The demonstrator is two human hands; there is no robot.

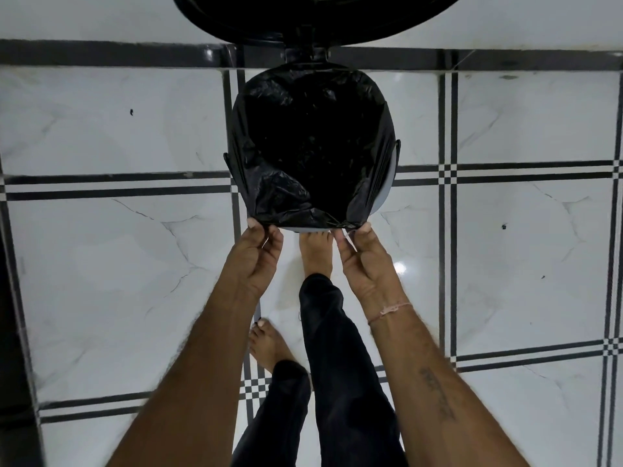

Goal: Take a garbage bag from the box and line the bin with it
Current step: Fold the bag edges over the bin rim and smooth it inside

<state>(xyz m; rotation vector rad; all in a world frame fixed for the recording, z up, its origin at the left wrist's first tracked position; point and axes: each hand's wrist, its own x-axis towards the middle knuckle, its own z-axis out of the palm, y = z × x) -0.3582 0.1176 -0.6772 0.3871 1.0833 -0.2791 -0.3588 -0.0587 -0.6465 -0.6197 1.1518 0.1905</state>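
Glossy white marble-look floor tiles w/ black stripe borders fill the frame; a few small dark specks lie on them at upper left and mid right. Top centre: round grey bin seen from above, its black round lid tipped up and open at the very top edge of the frame. Black plastic garbage bag sits inside the bin, mouth open and spread; its crinkled edge is folded over the rim on the far, left and right sides, w/ a strip of grey rim showing at lower right and along the near side. Left hand, just below the bag at centre-left, pinches the bag's near edge btwn thumb and curled fingers. Right hand, centre-right, pinches the same edge the same way, so both hold the bag at the bin's near rim, a little apart from each other. Btwn the hands a bare foot reaches the bin's base, toes partly hidden under the rim; second bare foot stands lower and to the left. Black trousers run to the bottom centre. Pink thread bracelet circles the right wrist; dark tattoo on the right forearm, text unreadable.
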